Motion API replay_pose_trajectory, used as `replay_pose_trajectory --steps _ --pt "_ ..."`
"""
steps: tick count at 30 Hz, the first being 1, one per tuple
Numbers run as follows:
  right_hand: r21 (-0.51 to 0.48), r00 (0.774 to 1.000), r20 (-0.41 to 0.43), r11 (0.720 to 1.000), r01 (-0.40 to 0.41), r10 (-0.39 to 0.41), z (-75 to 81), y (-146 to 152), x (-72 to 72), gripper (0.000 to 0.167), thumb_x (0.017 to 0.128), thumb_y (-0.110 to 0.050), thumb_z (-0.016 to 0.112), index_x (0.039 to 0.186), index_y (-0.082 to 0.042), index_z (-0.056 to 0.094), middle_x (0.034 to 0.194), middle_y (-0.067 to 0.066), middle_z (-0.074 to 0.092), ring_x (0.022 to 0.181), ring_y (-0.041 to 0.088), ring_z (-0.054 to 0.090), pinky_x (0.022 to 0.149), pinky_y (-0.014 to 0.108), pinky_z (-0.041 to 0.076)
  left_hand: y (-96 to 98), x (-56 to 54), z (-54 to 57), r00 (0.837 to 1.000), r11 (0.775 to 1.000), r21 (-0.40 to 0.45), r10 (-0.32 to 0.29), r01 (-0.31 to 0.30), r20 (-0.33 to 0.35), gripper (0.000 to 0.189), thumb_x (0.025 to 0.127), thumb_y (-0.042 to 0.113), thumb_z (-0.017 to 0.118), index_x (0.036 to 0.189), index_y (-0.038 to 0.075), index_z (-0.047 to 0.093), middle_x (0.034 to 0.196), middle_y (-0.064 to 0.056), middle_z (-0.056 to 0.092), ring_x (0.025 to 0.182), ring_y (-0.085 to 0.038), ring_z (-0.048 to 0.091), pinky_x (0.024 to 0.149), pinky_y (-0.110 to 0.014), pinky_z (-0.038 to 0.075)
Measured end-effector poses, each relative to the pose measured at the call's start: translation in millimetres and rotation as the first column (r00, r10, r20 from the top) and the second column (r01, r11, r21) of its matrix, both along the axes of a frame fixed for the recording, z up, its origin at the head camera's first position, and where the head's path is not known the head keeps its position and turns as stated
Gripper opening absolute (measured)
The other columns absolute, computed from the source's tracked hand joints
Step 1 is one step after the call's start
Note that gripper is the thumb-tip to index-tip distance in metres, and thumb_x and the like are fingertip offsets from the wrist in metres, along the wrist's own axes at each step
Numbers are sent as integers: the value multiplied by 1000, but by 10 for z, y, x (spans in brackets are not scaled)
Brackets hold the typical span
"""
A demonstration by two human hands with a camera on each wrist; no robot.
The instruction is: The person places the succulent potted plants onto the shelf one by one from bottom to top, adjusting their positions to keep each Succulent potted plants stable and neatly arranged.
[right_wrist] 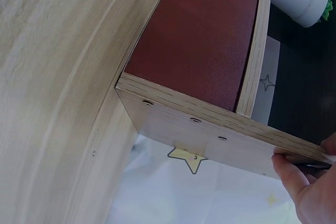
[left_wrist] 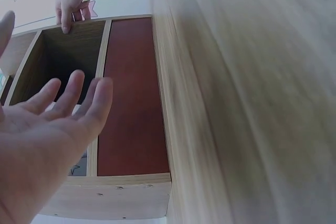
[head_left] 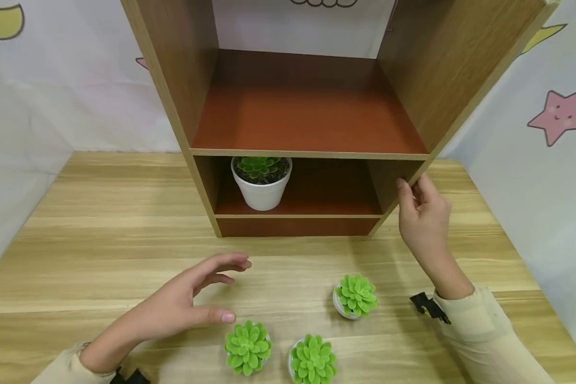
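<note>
A wooden shelf (head_left: 312, 156) with reddish-brown boards stands on the table. My right hand (head_left: 424, 218) holds the front edge of its right side panel, thumb on the inner side and fingers round the outside; the right wrist view shows this hand (right_wrist: 310, 182) at the panel edge. My left hand (head_left: 187, 298) hovers over the table in front of the shelf, fingers spread and nothing in it. Just beside its thumb sits a small potted succulent (head_left: 247, 348). A second succulent (head_left: 313, 360) and a third (head_left: 356, 295) stand farther right.
In the shelf's lower compartment, toward the left, stands a larger succulent in a white pot (head_left: 262, 193). The upper board (head_left: 312, 117) bears nothing in view. Pale walls with cartoon prints, among them a pink star (head_left: 561, 114), border the wood-grain table (head_left: 101, 229).
</note>
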State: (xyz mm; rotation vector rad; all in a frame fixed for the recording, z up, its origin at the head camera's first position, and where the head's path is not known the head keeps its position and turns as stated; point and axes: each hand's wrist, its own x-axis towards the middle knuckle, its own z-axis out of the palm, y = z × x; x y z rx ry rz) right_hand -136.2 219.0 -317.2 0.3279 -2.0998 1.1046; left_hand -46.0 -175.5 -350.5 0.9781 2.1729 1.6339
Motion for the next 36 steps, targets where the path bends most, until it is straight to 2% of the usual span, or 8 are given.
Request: replay_pose_trajectory --steps 7,13,15,22,25,29,33,36 --pt "-18 1000 -18 1000 9 -10 9 -4 5 17 97 -1 58 108 9 66 93 18 71 82 5 65 64 11 49 -32 -14 0 993 993 45 -113 112 34 89 77 3 84 151 10 34 146 -6 44 132 -26 41 104 -35 40" --pt "-12 999 -27 1000 20 -20 13 -2 3 18 97 -2 57 108 8 67 95 16 71 80 4 65 63 10 48 -41 -4 6 980 978 67 -197 197 -1 101 71 7 89 152 7 29 149 -10 40 133 -30 40 106 -34 37" --pt "-12 999 -33 1000 18 -19 18 -2 -2 18 97 -2 58 108 8 67 93 16 71 78 5 64 62 10 47 -45 5 12 979 978 47 -204 204 0 102 71 11 90 153 9 29 149 -9 39 132 -31 41 107 -33 36" --pt "-3 999 -39 1000 9 -9 19 8 -14 19 98 -4 57 108 9 67 93 17 71 76 6 64 60 10 46 -62 50 27 972 975 -40 -212 217 105 98 72 19 90 151 18 34 151 -4 36 129 -35 42 109 -36 32" --pt "6 999 -35 1000 4 -4 5 17 -20 20 98 -5 57 109 9 66 96 17 71 80 6 66 61 10 47 -63 54 1 964 968 -35 -246 250 100 98 72 18 90 151 16 32 152 -6 35 131 -34 40 108 -37 33" --pt "-1 1000 -26 1000 -4 4 -4 12 -21 20 98 -5 57 111 8 66 99 16 71 84 9 67 64 11 49 -48 76 -11 956 960 -57 -264 273 131 100 72 20 90 152 17 31 153 -5 33 135 -31 36 109 -36 33" --pt "-18 1000 -15 1000 5 -5 -29 7 -28 19 97 0 58 111 7 67 98 16 71 84 8 66 64 10 48 -43 91 -19 956 956 -96 -262 276 130 100 74 25 89 153 19 28 154 -4 32 133 -32 38 108 -36 34" --pt "-16 1000 -13 1000 8 -9 -50 14 -36 18 96 1 58 110 7 67 97 17 71 81 6 65 62 9 47 -45 101 -29 964 954 -155 -241 256 112 99 74 30 88 153 23 28 153 1 33 130 -31 42 106 -38 37"
